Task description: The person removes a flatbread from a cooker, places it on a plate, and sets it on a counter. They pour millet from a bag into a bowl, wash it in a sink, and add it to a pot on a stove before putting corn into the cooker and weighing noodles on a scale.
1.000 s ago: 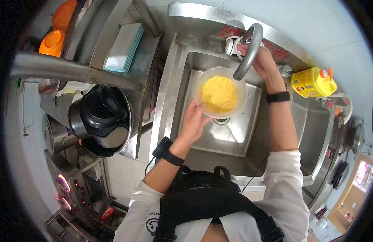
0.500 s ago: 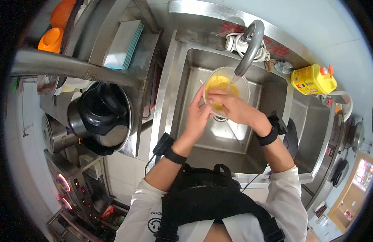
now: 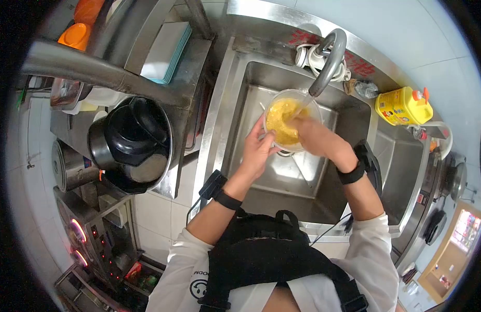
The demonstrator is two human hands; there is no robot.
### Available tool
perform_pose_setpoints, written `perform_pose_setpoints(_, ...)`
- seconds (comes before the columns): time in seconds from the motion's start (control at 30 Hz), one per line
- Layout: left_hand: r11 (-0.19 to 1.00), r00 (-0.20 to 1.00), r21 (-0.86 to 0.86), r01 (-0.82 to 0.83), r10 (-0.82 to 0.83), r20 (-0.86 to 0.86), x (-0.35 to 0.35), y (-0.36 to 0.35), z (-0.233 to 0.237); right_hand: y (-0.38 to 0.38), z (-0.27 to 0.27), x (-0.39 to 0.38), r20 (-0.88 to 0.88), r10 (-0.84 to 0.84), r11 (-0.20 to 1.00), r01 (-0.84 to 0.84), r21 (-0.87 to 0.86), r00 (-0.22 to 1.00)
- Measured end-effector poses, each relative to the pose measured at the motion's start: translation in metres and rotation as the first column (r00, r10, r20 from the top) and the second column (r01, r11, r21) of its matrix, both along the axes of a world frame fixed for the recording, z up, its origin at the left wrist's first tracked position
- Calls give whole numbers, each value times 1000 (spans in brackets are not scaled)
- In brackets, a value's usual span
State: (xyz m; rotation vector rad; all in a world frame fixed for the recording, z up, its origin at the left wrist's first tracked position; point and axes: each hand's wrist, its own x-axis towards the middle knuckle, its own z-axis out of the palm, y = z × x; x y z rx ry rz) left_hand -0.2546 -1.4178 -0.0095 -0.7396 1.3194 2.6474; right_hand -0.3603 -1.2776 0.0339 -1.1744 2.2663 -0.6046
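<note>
A clear round bowl (image 3: 315,109) is over the sink basin, under the tap (image 3: 330,67). Yellow grains (image 3: 282,125) in water fill much of it, and a thin stream runs from the spout into the bowl. My left hand (image 3: 257,150) grips the bowl's left rim, thumb on the near side and fingers round the outside. Over the bowl's right half is my right hand (image 3: 319,138), its fingertips at the yellow grains and smeared by motion.
The steel sink (image 3: 323,195) has a second basin on the right. A yellow jug (image 3: 401,105) stands on its back ledge, by a coiled white hose (image 3: 308,57). To the left are a large black pot (image 3: 102,148) and a shelf with stacked pale trays (image 3: 166,49).
My right hand has shifted right, from the bowl's middle towards its right side, uncovering more of the yellow grains. The left hand keeps its hold on the rim. The view has shifted slightly.
</note>
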Motion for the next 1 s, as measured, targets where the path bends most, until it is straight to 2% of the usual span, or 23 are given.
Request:
perform_pose_setpoints(0.03, 1000, 1000, 18, -6, 6, -14, -1, 0, -1, 0, 3, -1, -1, 1, 1000, -1, -1, 1000)
perform_pose_setpoints(0.1, 1000, 1000, 24, -3, 3, -11, -2, -1, 0, 2, 8, -2, 24, 69, 960, -60, -274, 997)
perform_pose_setpoints(0.13, 1000, 1000, 30, -2, 2, -9, -2, 0, 1, 4, 10, -3, 25, 70, 960, -60, -272, 997)
perform_pose_setpoints(0.2, 1000, 1000, 27, -2, 2, -7, -2, 2, -3, 7, 15, -8, 147, -113, 994, 113, 8, 983)
perform_pose_setpoints(0.23, 1000, 1000, 23, -3, 3, -8, -4, 3, -4, 6, 17, -9, 142, -115, 993, 115, 7, 983)
perform_pose_setpoints(0.3, 999, 1000, 36, 3, -3, -9, -7, 4, -3, 6, 20, -10, 253, -171, 945, 231, -230, 952)
perform_pose_setpoints(0.33, 999, 1000, 47, 10, -9, -4, -8, 4, -2, 8, 19, -16, 248, -175, 945, 234, -230, 953)
perform_pose_setpoints(0.4, 999, 1000, 47, 11, -11, -6, -12, 4, -2, 14, 13, -42, 86, -447, 846, 452, -283, 891)
perform_pose_setpoints(0.43, 999, 1000, 44, 7, -8, 4, -13, 4, -2, 14, 10, -59, 78, -485, 817, 483, -313, 871)
perform_pose_setpoints(0.5, 999, 1000, 42, 17, -17, 10, -14, 5, -3, 15, -5, -91, -166, -637, 716, 499, -488, 753)
perform_pose_setpoints(0.53, 999, 1000, 36, 24, -25, 12, -16, 5, -3, 10, 1, -102, -266, -650, 732, 493, -470, 712)
perform_pose_setpoints(0.57, 999, 1000, 31, 26, -27, 12, -17, 6, -4, 10, -8, -117, -263, -652, 729, 494, -473, 711)
perform_pose_setpoints(0.63, 998, 1000, 56, 15, -14, -5, -20, 8, -6, 17, -42, -148, -571, -549, 835, 383, -395, 610)
perform_pose_setpoints(0.67, 999, 1000, 52, 18, -17, -3, -21, 8, -6, 22, -53, -160, -586, -461, 888, 354, -294, 667)
perform_pose_setpoints(0.8, 997, 1000, 72, 19, -18, -11, -26, 10, -6, 21, -32, -148, -542, -498, 864, 435, -251, 677)
perform_pose_setpoints(0.87, 997, 1000, 71, 24, -23, -6, -27, 11, -3, 31, -28, -145, -539, -460, 880, 442, -172, 706)
perform_pose_setpoints(1.0, 998, 999, 59, 32, -31, -12, -26, 12, 1, 48, -10, -124, -582, -455, 886, 406, -223, 674)
